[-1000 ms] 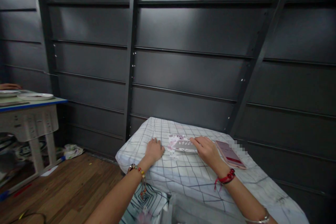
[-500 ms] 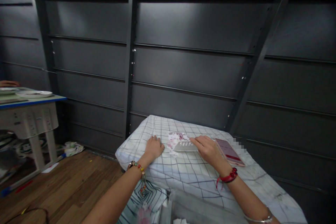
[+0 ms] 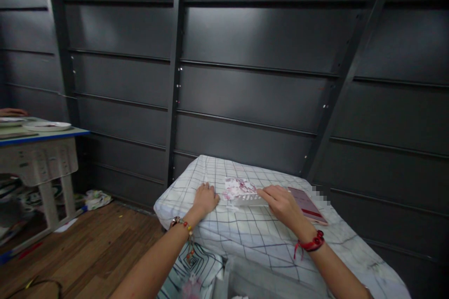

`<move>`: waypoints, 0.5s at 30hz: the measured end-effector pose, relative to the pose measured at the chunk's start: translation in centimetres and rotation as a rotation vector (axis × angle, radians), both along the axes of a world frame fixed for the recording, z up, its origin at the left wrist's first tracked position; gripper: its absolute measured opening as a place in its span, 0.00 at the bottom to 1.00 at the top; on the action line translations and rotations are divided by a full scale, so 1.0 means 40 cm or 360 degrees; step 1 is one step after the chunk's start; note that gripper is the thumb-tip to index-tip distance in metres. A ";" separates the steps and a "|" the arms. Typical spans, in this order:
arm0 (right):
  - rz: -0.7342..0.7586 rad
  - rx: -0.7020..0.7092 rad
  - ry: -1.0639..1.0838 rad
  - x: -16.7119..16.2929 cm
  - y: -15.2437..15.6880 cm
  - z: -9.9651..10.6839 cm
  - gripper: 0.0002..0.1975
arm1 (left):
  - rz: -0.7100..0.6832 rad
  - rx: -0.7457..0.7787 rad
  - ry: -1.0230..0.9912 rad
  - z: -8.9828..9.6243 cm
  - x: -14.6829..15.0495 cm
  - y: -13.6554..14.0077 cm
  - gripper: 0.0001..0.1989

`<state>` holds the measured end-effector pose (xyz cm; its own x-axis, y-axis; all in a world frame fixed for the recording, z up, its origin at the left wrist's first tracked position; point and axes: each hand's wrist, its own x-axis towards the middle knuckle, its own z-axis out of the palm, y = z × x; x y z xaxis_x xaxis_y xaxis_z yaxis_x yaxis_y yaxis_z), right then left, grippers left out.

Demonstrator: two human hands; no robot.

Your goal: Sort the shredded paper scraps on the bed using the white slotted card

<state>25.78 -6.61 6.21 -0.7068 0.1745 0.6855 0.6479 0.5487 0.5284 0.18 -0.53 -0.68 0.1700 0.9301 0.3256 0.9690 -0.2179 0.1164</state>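
Okay, far left is the desk (image 3: 75,132) with a plate (image 3: 65,126) on it and another person's hand (image 3: 14,112) behind, well apart from your work. Next, your left hand (image 3: 206,197): if it slid right, it could knock the scraps (image 3: 240,184), which lie loose on the checked cloth (image 3: 231,233) just beside it. Pose: palm down, fingers a bit spread, gripping nothing visible, forearm reaching in from low left, beads (image 3: 185,223) at the wrist. Then the slotted piece (image 3: 250,200), low over the cloth at the near side of the scraps; whether it touches the cloth, can't tell. You've got it by one end only, so a loose pinch could let it tip, and a quick drag could scatter bits, maybe toward the bin (image 3: 266,268) below. Your right hand (image 3: 283,203) has a narrow grip on its right end, knuckles up, fingers pointing left, forearm in from low right, red band (image 3: 312,243) on. The phone (image 3: 307,203) is just beyond that hand; swinging right might nudge it.
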 end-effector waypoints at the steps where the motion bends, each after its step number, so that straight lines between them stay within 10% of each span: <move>1: 0.0003 0.0022 0.0022 0.004 -0.001 0.002 0.15 | 0.0004 0.0000 0.0004 0.000 0.000 0.000 0.20; 15: -0.0001 0.0048 0.0110 -0.019 -0.001 0.002 0.14 | -0.0024 0.0033 0.0036 0.006 0.000 -0.006 0.21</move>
<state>25.00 -6.64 6.30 -0.6576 0.1535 0.7376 0.6839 0.5324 0.4989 0.16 -0.77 -0.45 0.1917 0.9203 0.3410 0.9679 -0.2349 0.0898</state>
